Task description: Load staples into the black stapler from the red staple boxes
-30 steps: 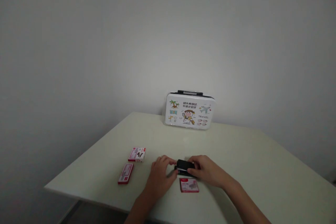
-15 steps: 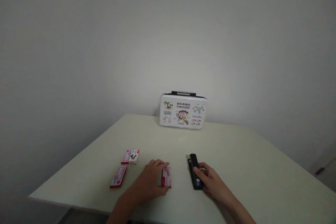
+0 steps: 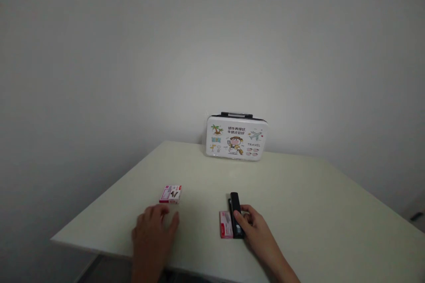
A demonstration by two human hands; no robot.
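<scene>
A black stapler point(image 3: 235, 212) lies lengthwise on the pale table point(image 3: 299, 203), and my right hand point(image 3: 255, 232) grips its near end. A flat red staple box point(image 3: 225, 224) lies right against the stapler's left side. My left hand point(image 3: 153, 233) rests palm down with fingers spread near the table's front edge, left of the stapler. Just beyond its fingertips stands a small red and white staple box point(image 3: 170, 194). Another flat red box seen earlier on the left is out of sight, where the left hand now lies.
A white carry case point(image 3: 235, 138) with cartoon travel pictures and a black handle stands upright at the table's back edge against the plain wall. The table's left corner and front edge point(image 3: 99, 247) run close to my left hand.
My left hand let go of the red box beside the stapler and moved left, over the spot of the flat red box. My right hand stayed on the stapler.
</scene>
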